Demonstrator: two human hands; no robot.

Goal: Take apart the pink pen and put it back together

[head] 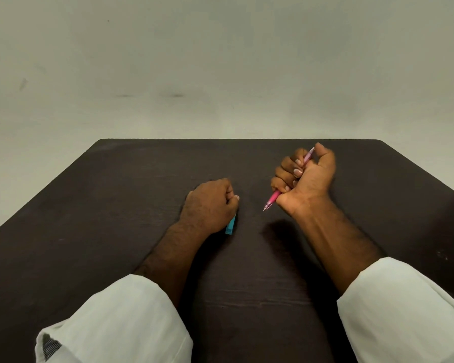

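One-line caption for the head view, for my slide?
Right hand grips the pink pen, tip pointing down-left, while the left hand curls over a blue piece on the dark table.

Assembled pink pen (272, 198), tilted, tip down-left

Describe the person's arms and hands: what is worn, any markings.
The left hand and right hand are bare: no gloves, rings or watch show. The forearms are bare too. The left sleeve and right sleeve are loose, off-white cloth; a dark striped patch marks the left one.
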